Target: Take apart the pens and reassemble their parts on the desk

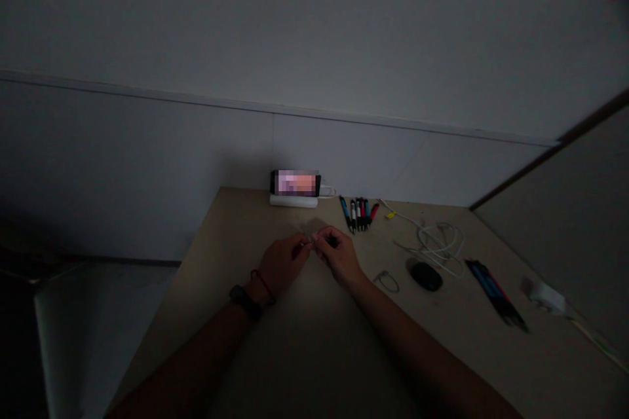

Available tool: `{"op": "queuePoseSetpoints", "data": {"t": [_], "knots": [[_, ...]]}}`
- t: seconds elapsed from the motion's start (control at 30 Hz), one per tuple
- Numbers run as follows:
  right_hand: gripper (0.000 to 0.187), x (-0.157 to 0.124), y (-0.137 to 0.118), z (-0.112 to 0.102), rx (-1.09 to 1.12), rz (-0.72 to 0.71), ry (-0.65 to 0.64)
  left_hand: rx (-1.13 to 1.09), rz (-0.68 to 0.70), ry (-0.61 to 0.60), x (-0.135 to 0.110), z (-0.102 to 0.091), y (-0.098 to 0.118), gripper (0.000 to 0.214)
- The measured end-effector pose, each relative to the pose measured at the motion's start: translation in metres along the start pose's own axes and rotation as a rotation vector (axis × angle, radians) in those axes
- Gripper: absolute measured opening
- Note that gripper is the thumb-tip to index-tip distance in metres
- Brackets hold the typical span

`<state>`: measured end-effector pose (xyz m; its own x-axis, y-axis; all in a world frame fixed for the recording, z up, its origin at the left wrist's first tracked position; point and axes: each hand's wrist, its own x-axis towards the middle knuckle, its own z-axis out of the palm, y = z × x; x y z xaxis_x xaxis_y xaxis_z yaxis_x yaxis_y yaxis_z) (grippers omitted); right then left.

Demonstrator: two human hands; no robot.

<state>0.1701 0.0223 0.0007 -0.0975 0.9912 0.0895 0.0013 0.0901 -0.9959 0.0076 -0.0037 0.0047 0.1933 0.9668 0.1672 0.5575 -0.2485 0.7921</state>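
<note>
My left hand (286, 260), with a dark watch (244, 302) and a red cord bracelet at its wrist, is closed in a pinch over the middle of the table. Facing it, my right hand (338, 253) pinches at nearly the same spot, fingertips almost touching the left ones. Something small and thin seems to be between the fingertips, but it is too dark and small to name. Beyond the hands a phone (295, 183) with a lit, blurred screen leans on a white block (293, 201). Several pens (360, 215) lie just right of it.
On the right of the table (304, 353) lie a coiled white cable (435, 245), a black mouse (426, 276), a thin grey loop (388, 281), more pens (496, 293) and a white power strip (546, 296). A wall (196, 144) rises behind; a partition stands at right.
</note>
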Motion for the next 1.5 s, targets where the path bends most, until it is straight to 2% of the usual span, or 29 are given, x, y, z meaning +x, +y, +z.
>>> {"op": "queuePoseSetpoints", "data": {"t": [1.2, 1.5], "knots": [[0.048, 0.0005, -0.0033, 0.0011, -0.089, -0.028, 0.005, -0.006, 0.011, 0.003, -0.0009, 0.0001, -0.0005, 0.03], [0.046, 0.0003, -0.0021, -0.0001, -0.086, -0.026, -0.027, 0.007, 0.008, 0.005, -0.0015, -0.0008, 0.0023, 0.03]]}}
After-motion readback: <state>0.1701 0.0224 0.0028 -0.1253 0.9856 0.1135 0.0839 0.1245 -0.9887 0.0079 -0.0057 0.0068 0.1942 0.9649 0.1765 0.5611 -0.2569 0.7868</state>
